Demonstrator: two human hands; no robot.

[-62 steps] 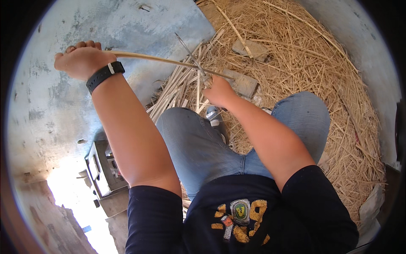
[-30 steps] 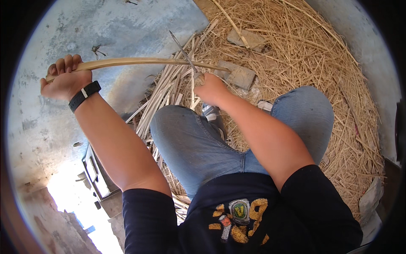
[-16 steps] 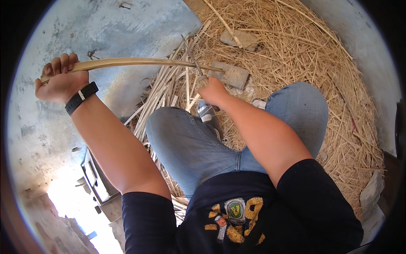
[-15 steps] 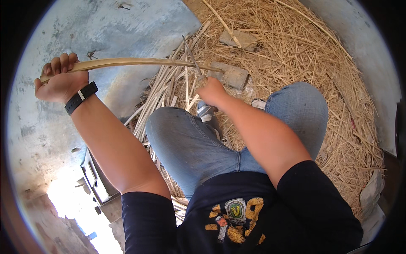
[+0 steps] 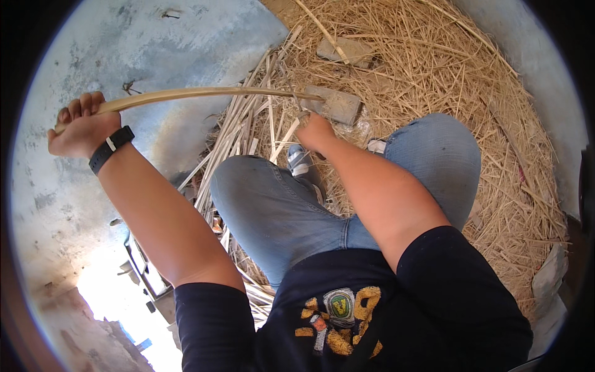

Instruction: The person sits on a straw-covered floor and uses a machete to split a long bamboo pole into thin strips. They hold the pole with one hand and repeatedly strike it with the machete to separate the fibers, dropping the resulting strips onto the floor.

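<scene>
A long, pale split bamboo strip (image 5: 204,91) bows in a shallow arc from the left towards a brick. My left hand (image 5: 85,124), with a black band on its wrist, is wrapped round the strip's raised left end. The strip's far tip reaches over the brick (image 5: 334,104) on the floor. My right hand (image 5: 315,132) is closed round the short handle of a knife (image 5: 303,118). Its thin blade is smeared by motion and crosses the strip near the tip. Whether the blade is biting into the strip cannot be made out.
Straw-like shavings (image 5: 427,80) cover the floor ahead and to the right. Several cut strips (image 5: 238,133) lie in a heap left of my knees. Another brick (image 5: 345,52) lies farther off. A blue-grey wall (image 5: 186,49) rises at the left, close to my left hand.
My left hand has shifted slightly left and down with the strip. My right hand has moved slightly right, and the knife blade, earlier sharp and tilted left, now stands more upright and blurred.
</scene>
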